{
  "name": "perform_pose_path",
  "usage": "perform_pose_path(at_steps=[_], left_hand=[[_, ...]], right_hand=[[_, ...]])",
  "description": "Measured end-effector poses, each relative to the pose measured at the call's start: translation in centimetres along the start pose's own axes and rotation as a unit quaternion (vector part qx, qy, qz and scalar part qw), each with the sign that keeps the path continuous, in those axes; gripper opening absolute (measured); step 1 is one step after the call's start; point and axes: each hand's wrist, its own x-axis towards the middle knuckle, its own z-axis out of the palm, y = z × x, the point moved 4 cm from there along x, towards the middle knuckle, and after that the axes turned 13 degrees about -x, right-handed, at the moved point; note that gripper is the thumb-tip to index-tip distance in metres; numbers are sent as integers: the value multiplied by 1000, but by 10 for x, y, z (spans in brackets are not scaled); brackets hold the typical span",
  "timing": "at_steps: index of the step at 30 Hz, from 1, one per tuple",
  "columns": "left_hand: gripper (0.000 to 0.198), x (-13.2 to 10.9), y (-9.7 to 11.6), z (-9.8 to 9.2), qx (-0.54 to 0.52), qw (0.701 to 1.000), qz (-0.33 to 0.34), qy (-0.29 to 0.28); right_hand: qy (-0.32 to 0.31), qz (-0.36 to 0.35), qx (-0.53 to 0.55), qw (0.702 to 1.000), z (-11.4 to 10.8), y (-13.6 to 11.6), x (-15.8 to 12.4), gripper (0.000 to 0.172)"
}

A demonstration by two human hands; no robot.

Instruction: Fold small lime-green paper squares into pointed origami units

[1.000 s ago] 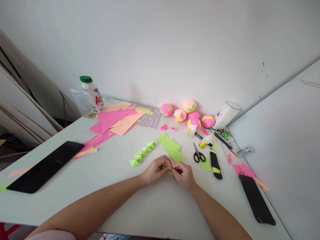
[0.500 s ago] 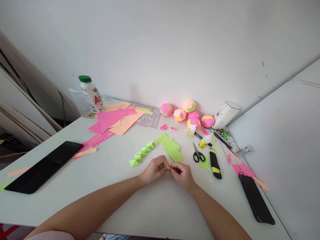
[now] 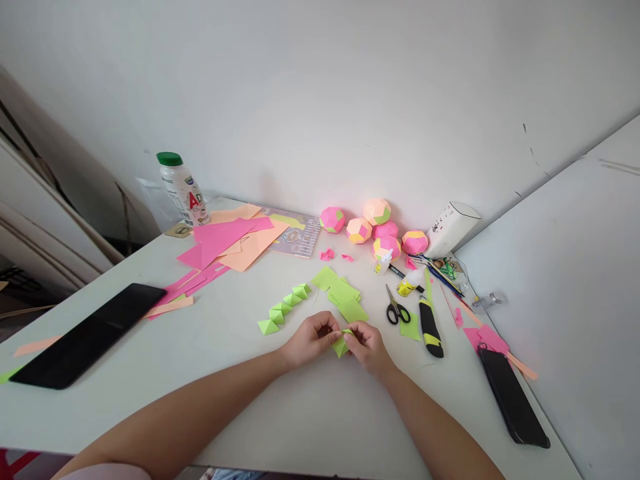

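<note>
The green paper piece (image 3: 341, 347) is held between the 2 hands, above the near middle part of the desk (image 3: 295, 417). Half a second earlier, it was presented almost edge-on and only a thin line was exposed; it has now been turned so that a bright, pointed face is shown below the thumbs. From this it is judged that a fold has been worked and the piece rotated within the fingers. The positions of both forearms and of the surrounding items are essentially unchanged.

Grip, left hand (image 3: 313, 340): narrow; the far edge of the piece is pinched by thumb and fingertips. Grip, right hand (image 3: 369, 348): narrow; the same piece is pinched at its right side, with the thumb laid over its face.

A row of folded green units (image 3: 269, 326) is laid to the left of the hands. Flat green slips (image 3: 345, 297) are stacked just beyond them.

Containers: the white bottle (image 3: 183, 190) is fitted with a green cap, and its contents are hidden. The yellow-labelled bottle (image 3: 407, 285) is tilted near the scissors (image 3: 399, 314); its fill level cannot be determined. The white carton (image 3: 453, 230) is stood beside the wall, its inside not visible. In the small clear container (image 3: 487, 304), no contents can be made out.
</note>
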Motion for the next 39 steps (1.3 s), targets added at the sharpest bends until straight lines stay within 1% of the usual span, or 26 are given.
perform_pose_path(at_steps=[4,6,8,10,12,16,21,25,32,36,39], left_hand=[[31,0,-2,2,-2,999,-34,-18],[33,0,-3,2,-15,999,-42,-9],[34,1,-3,1,-56,997,-46,11],[36,1,-2,0,-104,993,-50,23],[37,1,0,1,-134,989,-57,18],[37,1,3,2,-140,988,-61,3],[33,2,2,2,-180,982,-49,18],[34,3,3,3,-199,979,-40,8],[37,2,4,3,-174,984,-38,-6],[37,1,-3,2,-110,993,-41,-16],[37,2,-7,0,-71,997,-34,-5]], right_hand=[[-8,22,54,998,-2,2,1,20],[6,21,65,998,-3,1,1,20],[18,12,70,997,-5,-2,1,20],[22,2,65,998,-5,-3,2,21],[20,-4,53,998,-5,-5,3,20],[18,-6,27,999,-6,-6,3,19],[-7,-4,19,1000,-4,-6,0,18],[10,-13,16,1000,-4,-6,0,15],[51,-31,27,998,-4,-3,3,24],[42,-31,-9,999,-4,-2,2,21],[38,-41,-39,998,-3,-3,1,19]])
